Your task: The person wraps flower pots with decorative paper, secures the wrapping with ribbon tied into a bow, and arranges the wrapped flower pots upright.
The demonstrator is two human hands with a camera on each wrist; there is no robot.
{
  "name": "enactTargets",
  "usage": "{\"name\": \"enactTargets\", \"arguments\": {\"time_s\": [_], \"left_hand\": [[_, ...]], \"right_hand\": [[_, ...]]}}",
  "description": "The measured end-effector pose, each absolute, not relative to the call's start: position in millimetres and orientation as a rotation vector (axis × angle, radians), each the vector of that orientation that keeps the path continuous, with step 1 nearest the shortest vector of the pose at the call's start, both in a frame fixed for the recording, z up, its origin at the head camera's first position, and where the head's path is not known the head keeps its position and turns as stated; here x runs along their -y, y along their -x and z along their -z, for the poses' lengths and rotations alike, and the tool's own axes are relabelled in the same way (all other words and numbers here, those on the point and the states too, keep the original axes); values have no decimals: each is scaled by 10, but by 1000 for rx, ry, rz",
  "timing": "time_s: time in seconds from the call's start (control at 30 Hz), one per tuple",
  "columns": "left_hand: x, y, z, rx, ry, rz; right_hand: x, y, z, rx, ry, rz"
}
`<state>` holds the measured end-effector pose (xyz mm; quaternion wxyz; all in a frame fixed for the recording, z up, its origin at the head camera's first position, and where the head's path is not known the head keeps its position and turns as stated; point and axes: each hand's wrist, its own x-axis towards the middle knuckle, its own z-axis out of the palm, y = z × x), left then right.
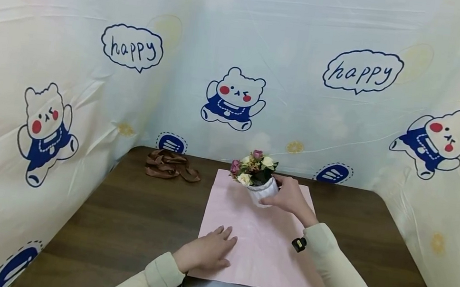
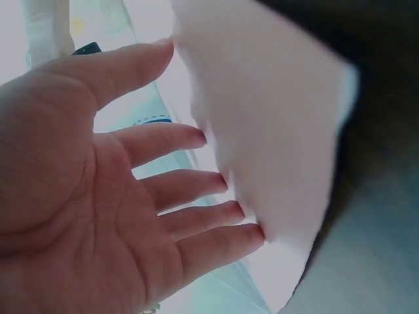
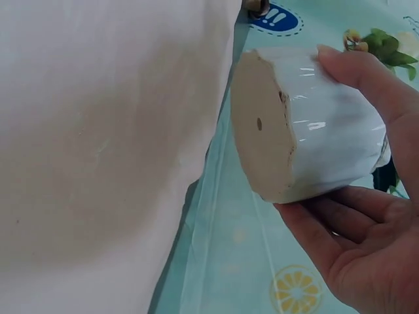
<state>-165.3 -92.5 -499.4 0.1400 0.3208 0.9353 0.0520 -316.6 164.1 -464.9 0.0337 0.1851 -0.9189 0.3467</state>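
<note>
My right hand (image 1: 290, 196) grips a white flower pot (image 1: 261, 194) from its right side. In the right wrist view the pot (image 3: 327, 124) is held up off the sheet, its unglazed base showing, thumb on one side and fingers on the other. Pink and cream flowers (image 1: 255, 166) with green leaves fill the pot. A pink paper sheet (image 1: 252, 246) lies flat on the table below it. My left hand (image 1: 208, 251) rests on the sheet's lower left part with fingers spread. The left wrist view shows straight fingertips touching the sheet (image 2: 268, 118).
A loose brown ribbon (image 1: 169, 164) lies in a heap at the table's back left. The dark wooden table (image 1: 129, 227) runs back to a hanging cloth (image 1: 293, 118) printed with bears, which also encloses both sides.
</note>
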Motion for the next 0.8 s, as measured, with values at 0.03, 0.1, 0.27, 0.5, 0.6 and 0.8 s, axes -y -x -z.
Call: {"name": "enactTargets", "arguments": {"time_s": [0.03, 0.1, 0.27, 0.5, 0.6, 0.8], "left_hand": [[923, 1656, 4983, -2692, -922, -156], [918, 1662, 4958, -2677, -918, -161], [903, 1672, 4905, -2655, -917, -170], [891, 1687, 4879, -2633, -890, -219], [884, 1685, 4888, -2634, -887, -211], [867, 1682, 4910, -2654, -900, -159]], "right_hand": [[-1630, 3160, 4642, 2825, -587, -1066], [-1611, 3146, 4634, 2826, -618, -1055], [-1570, 3107, 4656, 2830, -658, -1013], [-1510, 3055, 4678, 2838, -690, -1020], [-1497, 3052, 4690, 2845, -703, -994], [-1473, 3033, 4700, 2842, -763, -966]]}}
